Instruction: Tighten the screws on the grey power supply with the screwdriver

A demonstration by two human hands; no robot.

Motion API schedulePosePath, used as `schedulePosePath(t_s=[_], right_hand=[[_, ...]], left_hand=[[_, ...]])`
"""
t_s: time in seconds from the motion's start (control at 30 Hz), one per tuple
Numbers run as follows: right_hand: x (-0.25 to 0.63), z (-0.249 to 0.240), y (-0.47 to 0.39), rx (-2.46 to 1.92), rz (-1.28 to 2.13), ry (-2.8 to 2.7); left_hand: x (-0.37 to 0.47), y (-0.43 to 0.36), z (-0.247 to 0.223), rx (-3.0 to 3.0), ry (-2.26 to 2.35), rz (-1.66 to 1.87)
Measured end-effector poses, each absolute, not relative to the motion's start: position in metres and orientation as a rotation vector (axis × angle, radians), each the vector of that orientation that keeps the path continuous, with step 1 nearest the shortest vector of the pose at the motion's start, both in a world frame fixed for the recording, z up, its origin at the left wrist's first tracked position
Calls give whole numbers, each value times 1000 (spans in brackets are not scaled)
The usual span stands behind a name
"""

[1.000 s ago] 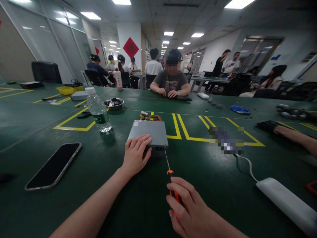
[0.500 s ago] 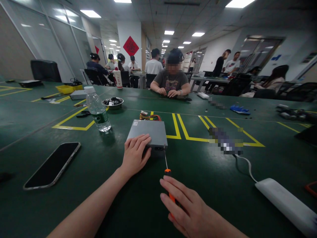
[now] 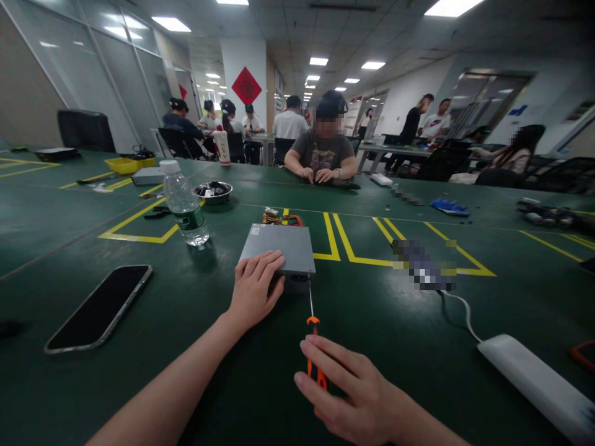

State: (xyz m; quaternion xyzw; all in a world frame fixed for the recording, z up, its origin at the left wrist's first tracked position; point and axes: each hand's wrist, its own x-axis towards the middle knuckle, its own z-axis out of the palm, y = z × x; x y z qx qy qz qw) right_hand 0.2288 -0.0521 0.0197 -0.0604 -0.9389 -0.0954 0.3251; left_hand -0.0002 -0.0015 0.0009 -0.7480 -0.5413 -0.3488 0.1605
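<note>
A grey metal computer power supply point(image 3: 283, 243) lies on the green table, its bundle of coloured cables point(image 3: 281, 217) at the far side. My left hand point(image 3: 257, 285) grips its near left corner, fingers on the top and thumb by the near face. Loosely curled around the orange and black handle of a screwdriver point(image 3: 313, 328) is my right hand point(image 3: 346, 387). The screwdriver's shaft points away from me, its tip at the right end of the near face, beside a dark socket point(image 3: 299, 279). The tip's exact contact is too small to make out.
Left of the power supply stand a water bottle point(image 3: 186, 207) and a metal bowl point(image 3: 214, 191) of dark parts. A phone point(image 3: 100, 308) lies nearer left. On the right is a white power strip point(image 3: 534, 381) with a cable. A person point(image 3: 320, 145) sits opposite.
My right fingers have shifted on the screwdriver, showing more of its handle, which has swung slightly left. My left hand keeps its place on the power supply.
</note>
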Motion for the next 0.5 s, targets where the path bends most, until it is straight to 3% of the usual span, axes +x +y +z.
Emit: schedulePosePath(t_s=[0.27,0.5], right_hand=[[228,3,-54,-200,-211,-2428],[228,17,-53,-171,-204,-2493]], left_hand=[[0,-2,0,-2142,-1553,-1000],[-1,-1,0,-2141,-1548,-996]])
